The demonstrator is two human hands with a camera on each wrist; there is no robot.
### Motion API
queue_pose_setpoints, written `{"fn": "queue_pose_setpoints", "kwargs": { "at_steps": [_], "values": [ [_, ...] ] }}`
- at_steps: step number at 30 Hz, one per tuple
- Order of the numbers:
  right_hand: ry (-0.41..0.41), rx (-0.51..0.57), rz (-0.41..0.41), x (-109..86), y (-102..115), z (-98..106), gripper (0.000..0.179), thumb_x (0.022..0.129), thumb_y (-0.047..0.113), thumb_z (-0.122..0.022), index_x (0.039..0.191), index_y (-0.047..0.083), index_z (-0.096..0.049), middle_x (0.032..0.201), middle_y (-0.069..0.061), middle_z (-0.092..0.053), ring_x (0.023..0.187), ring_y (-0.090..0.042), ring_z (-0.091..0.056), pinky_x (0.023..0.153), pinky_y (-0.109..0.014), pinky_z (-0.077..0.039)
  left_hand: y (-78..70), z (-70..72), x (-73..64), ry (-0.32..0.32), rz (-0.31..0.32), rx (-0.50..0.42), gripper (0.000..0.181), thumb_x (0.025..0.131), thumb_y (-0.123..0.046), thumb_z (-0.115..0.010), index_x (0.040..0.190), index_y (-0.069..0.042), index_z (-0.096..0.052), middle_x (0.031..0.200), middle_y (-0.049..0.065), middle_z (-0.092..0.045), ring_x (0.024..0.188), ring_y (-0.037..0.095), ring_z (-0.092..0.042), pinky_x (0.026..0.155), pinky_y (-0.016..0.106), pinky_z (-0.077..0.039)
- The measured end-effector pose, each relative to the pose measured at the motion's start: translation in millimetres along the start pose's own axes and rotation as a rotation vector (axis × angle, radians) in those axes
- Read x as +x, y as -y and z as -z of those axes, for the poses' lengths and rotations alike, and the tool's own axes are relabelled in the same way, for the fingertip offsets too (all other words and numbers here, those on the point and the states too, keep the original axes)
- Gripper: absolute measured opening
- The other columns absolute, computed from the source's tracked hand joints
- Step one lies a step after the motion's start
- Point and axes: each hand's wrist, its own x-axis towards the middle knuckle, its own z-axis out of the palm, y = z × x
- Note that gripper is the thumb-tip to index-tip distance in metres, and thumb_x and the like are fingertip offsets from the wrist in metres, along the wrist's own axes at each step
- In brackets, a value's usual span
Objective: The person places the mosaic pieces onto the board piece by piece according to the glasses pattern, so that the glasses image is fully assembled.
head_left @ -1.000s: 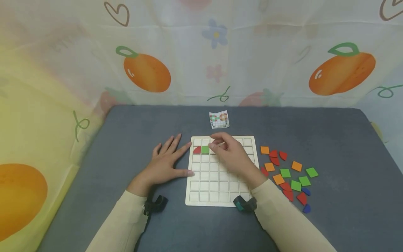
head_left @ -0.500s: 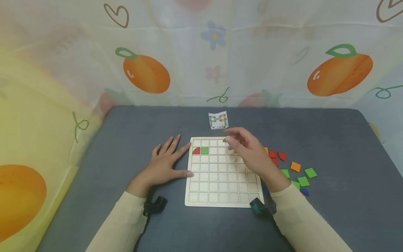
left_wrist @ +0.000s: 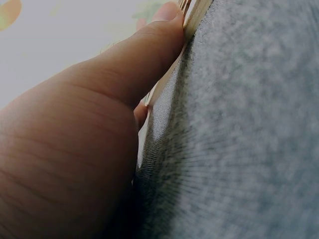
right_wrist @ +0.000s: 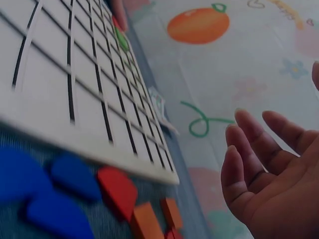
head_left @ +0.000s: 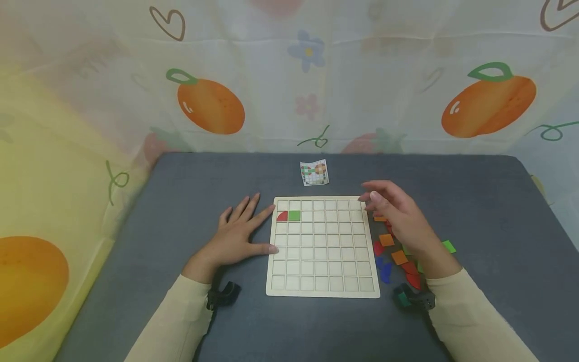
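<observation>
A pale wooden grid board (head_left: 321, 269) lies on the table. In its second row sit a red quarter-circle tile (head_left: 282, 216) and, right beside it, a green square tile (head_left: 294, 215). My left hand (head_left: 232, 239) lies spread at the board's left side, with thumb and index fingertip touching the edge; the left wrist view shows the thumb (left_wrist: 144, 47) on that edge. Above the board's far right corner hovers my right hand (head_left: 398, 216), its fingers loosely bent. The right wrist view shows those fingers (right_wrist: 254, 144) spread apart and holding nothing.
Right of the board lie loose tiles: orange squares (head_left: 399, 258), red quarter circles (head_left: 412, 279), green squares (head_left: 449, 246) and blue pieces (head_left: 385, 272). My right hand and forearm cover part of them. A small printed pattern card (head_left: 314, 172) lies beyond the board. A patterned curtain (head_left: 271, 75) hangs behind the table.
My right hand has moved right, from over the green square tile to the board's far right corner, uncovering the grid. My left hand has stayed put.
</observation>
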Motion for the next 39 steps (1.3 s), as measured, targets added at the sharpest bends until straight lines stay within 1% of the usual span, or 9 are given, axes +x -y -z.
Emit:
{"fn": "queue_pose_setpoints", "kwargs": {
  "at_steps": [7, 15, 21, 23, 26, 30, 33, 35, 39],
  "values": [
    [-0.062, -0.056, -0.005, -11.4, -18, 28, 0.043, 0.119, 0.031, -0.046, 0.152, 0.004, -0.055, 0.131, -0.014, -0.066, 0.114, -0.029, -0.063, 0.094, -0.03, -0.05, -1.5, 0.4, -0.3, -0.002, 0.004, -0.004, 0.11, 0.087, -0.08, -0.073, 0.175, -0.035, -0.024, 0.182, 0.006, 0.001, 0.166, 0.032, 0.005, 0.123, 0.069, 0.002],
    [-0.153, -0.158, -0.027, -22.8, -46, 57, 0.045, 0.118, 0.027, -0.049, 0.153, -0.002, -0.052, 0.126, -0.003, -0.068, 0.112, -0.018, -0.063, 0.092, -0.019, -0.047, -2.7, 0.0, 1.5, 0.005, 0.006, 0.003, 0.11, 0.087, -0.08, -0.073, 0.175, -0.035, -0.024, 0.182, 0.006, 0.002, 0.166, 0.032, 0.006, 0.123, 0.068, 0.003],
    [-0.132, -0.257, -0.114, -28.1, -60, 72, 0.05, 0.115, 0.031, -0.058, 0.155, 0.001, -0.052, 0.132, -0.013, -0.065, 0.109, -0.004, -0.06, 0.088, -0.013, -0.046, -3.0, 0.2, 1.3, -0.001, 0.005, -0.005, 0.11, 0.088, -0.077, -0.075, 0.175, -0.033, -0.025, 0.182, 0.007, 0.001, 0.166, 0.034, 0.005, 0.123, 0.069, 0.002],
    [-0.096, -0.284, -0.144, -29.1, -63, 74, 0.053, 0.113, 0.031, -0.062, 0.156, 0.001, -0.052, 0.135, -0.016, -0.064, 0.109, -0.006, -0.06, 0.085, -0.015, -0.048, -3.5, 0.6, 1.0, 0.0, 0.008, -0.006, 0.11, 0.087, -0.077, -0.076, 0.175, -0.033, -0.025, 0.182, 0.007, 0.001, 0.166, 0.034, 0.005, 0.122, 0.069, 0.002],
    [-0.044, -0.322, -0.187, -29.1, -65, 75, 0.056, 0.109, 0.032, -0.071, 0.154, 0.003, -0.055, 0.139, -0.018, -0.062, 0.113, -0.015, -0.059, 0.083, -0.02, -0.051, -3.7, 0.8, 0.3, 0.002, 0.013, -0.003, 0.11, 0.087, -0.076, -0.076, 0.175, -0.033, -0.025, 0.182, 0.007, 0.002, 0.166, 0.034, 0.006, 0.122, 0.069, 0.002],
    [0.008, -0.403, -0.218, -27.4, -64, 74, 0.052, 0.105, 0.026, -0.077, 0.149, 0.005, -0.06, 0.143, -0.019, -0.059, 0.121, -0.031, -0.055, 0.095, -0.042, -0.051, -3.8, 1.5, -0.5, 0.002, 0.012, 0.002, 0.11, 0.088, -0.076, -0.076, 0.175, -0.033, -0.025, 0.182, 0.007, 0.002, 0.166, 0.034, 0.006, 0.123, 0.069, 0.003],
    [0.038, -0.464, -0.204, -26.4, -64, 73, 0.046, 0.105, 0.021, -0.076, 0.146, 0.003, -0.063, 0.143, -0.021, -0.058, 0.123, -0.039, -0.055, 0.099, -0.058, -0.047, -4.9, 2.6, -0.7, 0.001, 0.009, -0.002, 0.11, 0.088, -0.075, -0.077, 0.175, -0.032, -0.025, 0.182, 0.008, 0.001, 0.166, 0.035, 0.005, 0.122, 0.069, 0.003],
    [0.046, -0.486, -0.183, -26.0, -65, 73, 0.043, 0.106, 0.019, -0.076, 0.143, 0.002, -0.066, 0.14, -0.021, -0.058, 0.121, -0.04, -0.056, 0.098, -0.06, -0.047, -5.5, 3.0, -0.8, 0.002, 0.01, -0.003, 0.11, 0.088, -0.075, -0.077, 0.175, -0.032, -0.025, 0.182, 0.008, 0.001, 0.166, 0.035, 0.005, 0.123, 0.069, 0.003],
    [0.04, -0.533, -0.146, -26.2, -65, 72, 0.034, 0.106, 0.019, -0.076, 0.135, 0.002, -0.073, 0.127, -0.016, -0.062, 0.109, -0.032, -0.058, 0.09, -0.052, -0.049, -5.4, 2.7, -0.7, 0.004, 0.013, -0.001, 0.11, 0.088, -0.075, -0.077, 0.175, -0.033, -0.025, 0.182, 0.008, 0.001, 0.166, 0.034, 0.005, 0.123, 0.069, 0.003]
  ]
}}
